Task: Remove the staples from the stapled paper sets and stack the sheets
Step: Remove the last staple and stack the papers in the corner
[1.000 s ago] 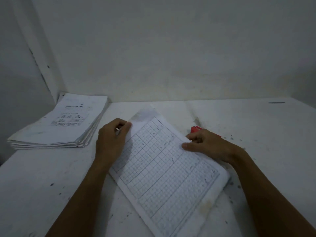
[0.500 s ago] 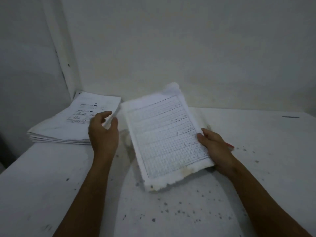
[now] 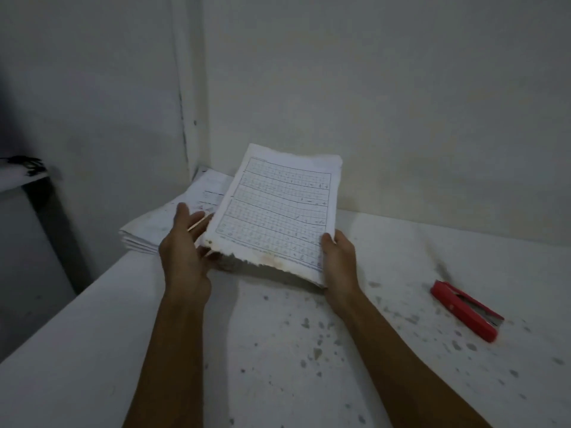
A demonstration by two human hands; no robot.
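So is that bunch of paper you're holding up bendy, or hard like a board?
Probably bendy. The paper set is held up by both the left hand and right hand, which suggests it would sag from one side. Its ragged, stained bottom edge looks soft, so it may tear easily.
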